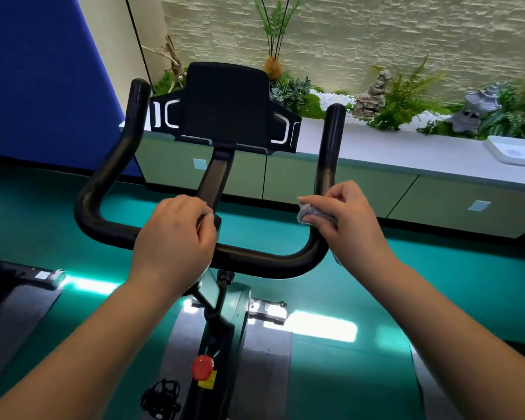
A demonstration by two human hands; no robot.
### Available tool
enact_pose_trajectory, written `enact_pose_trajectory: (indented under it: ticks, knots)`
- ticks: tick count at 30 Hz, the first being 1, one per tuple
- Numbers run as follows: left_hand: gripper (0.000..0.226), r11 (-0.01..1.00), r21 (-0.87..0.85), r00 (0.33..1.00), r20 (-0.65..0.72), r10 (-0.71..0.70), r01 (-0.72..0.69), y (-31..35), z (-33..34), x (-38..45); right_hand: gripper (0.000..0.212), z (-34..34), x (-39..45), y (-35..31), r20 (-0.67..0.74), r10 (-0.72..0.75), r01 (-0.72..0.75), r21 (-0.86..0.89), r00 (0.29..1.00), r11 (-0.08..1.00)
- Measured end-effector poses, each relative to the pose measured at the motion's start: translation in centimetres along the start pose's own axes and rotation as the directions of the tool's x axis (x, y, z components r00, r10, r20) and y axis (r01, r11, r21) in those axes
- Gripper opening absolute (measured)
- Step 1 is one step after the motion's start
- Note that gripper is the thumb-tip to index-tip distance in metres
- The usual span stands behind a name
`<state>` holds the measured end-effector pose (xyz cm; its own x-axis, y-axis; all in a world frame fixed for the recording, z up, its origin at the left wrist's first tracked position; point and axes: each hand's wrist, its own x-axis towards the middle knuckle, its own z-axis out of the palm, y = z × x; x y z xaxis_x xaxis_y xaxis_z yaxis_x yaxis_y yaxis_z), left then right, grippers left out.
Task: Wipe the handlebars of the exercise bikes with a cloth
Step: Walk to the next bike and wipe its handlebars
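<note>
At centre frame: black handlebars (255, 262) of an exercise bike (222, 328), U-shaped, with a low cross section near the viewer and two uprights rising toward the far side. Right upright with a worn, brownish band just above the right hand (346, 219). Right hand closed around a small grey cloth (309, 213), pressed against the base of the right upright where it bends into the cross section; only a bunched corner of cloth visible past the fingers. Left hand (176, 234) curled in a closed grip over the middle of the cross section, near the stem, holding no cloth. Between the uprights, farther off: dark tablet holder (225, 107) with white-edged side clamps, on a slanted stem. Below the bar: bike frame with red knob (202, 366) above a yellow label, and black pedal (161, 398) at lower left. Underneath: grey mat (264, 374) on glossy teal floor (437, 283). Far side: low pale cabinet (376, 189) carrying ferns (406, 95), white pebbles and a white tray (515, 150) at right. Far left: blue panel (43, 80). Near left edge: part of a second machine (22, 274).
</note>
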<state>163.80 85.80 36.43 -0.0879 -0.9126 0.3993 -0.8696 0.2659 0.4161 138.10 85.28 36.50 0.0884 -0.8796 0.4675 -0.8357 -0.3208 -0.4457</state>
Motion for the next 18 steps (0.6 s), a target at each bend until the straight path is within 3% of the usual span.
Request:
enact_pose_trajectory:
  ticks: [6, 12, 18]
  knots:
    - [0.016, 0.996, 0.035, 0.989, 0.128, 0.078, -0.083, 0.2, 0.5, 2.6, 0.027, 0.0, 3.3, 1.9, -0.035, 0.043, -0.043, -0.006, 0.998, 0.999]
    - [0.045, 0.990, 0.053, 0.971, 0.211, 0.115, -0.129, 0.5, 0.9, 4.4, 0.027, 0.3, 6.8, 3.9, -0.108, 0.015, -0.021, -0.054, 0.994, 0.998]
    - [0.065, 0.983, 0.132, 0.925, 0.375, 0.068, -0.125, 0.6, 1.1, 5.1, 0.023, 0.7, 9.5, 5.0, -0.189, -0.135, 0.109, -0.142, 0.973, 0.984]
